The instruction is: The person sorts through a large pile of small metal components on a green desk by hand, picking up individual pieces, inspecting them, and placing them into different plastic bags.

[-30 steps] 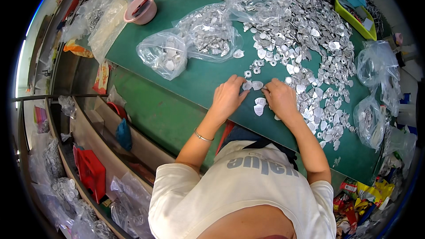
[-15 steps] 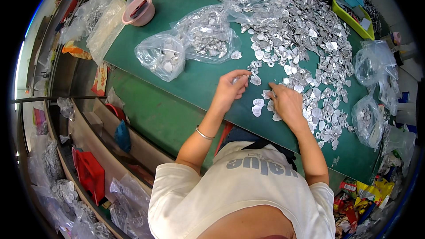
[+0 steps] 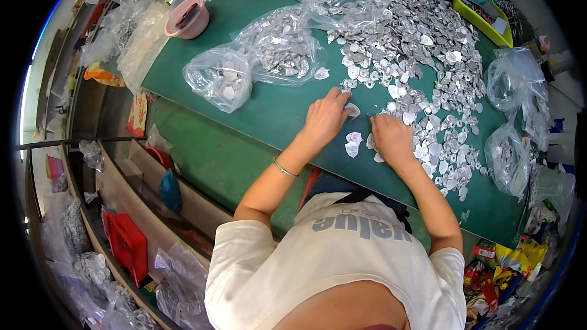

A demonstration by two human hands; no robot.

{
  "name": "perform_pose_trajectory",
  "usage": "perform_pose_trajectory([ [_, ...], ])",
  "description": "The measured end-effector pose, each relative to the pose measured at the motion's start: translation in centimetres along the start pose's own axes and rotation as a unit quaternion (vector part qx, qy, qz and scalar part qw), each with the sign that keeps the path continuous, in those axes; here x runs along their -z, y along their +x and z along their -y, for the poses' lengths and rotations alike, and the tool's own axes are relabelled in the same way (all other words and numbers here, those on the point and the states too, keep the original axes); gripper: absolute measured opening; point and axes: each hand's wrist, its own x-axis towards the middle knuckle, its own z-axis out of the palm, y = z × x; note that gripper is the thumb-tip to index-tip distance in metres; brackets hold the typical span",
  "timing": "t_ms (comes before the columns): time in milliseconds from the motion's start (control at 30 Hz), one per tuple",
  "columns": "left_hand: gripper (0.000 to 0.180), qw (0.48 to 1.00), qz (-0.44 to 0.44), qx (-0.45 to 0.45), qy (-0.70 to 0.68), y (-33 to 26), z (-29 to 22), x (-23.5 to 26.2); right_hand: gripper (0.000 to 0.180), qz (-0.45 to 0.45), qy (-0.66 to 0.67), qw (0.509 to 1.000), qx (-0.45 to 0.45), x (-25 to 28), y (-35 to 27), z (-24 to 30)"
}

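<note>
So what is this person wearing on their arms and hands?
Both hands, the left hand and right hand, are bare, with no gloves. A thin bracelet circles the left wrist. The forearms are uncovered; short white T-shirt sleeves end above the elbows.

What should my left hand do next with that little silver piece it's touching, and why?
Probably draw the silver piece under the left hand back to the small cluster of pale pieces lying between the hands. That cluster sits apart from the big spread of silver pieces, and the right hand rests beside it.
</note>
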Motion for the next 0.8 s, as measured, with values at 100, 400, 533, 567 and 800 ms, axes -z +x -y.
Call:
perform_pose_trajectory([
  [100,0.022,0.999,0.041,-0.015,-0.002,0.2,0.3,0.6,0.013,-0.01,0.23,0.963,-0.14,0.2,0.0,-1.3],
  [400,0.029,0.997,0.071,-0.02,-0.034,-0.7,0.1,0.4,0.019,0.101,0.786,0.505,-0.341,2.1,2.1,-2.0],
  [533,0.027,0.996,0.08,-0.026,-0.036,-0.5,-0.1,0.4,0.031,0.027,0.17,0.982,-0.079,0.7,1.4,0.2],
  [567,0.025,0.996,0.082,-0.032,-0.033,-0.4,0.0,0.4,0.037,0.036,0.105,0.992,-0.059,0.3,1.1,0.4],
  [800,0.013,0.998,0.037,-0.054,-0.02,-0.1,0.9,-0.4,0.012,0.033,0.336,0.926,-0.167,0.3,1.2,-0.2],
])
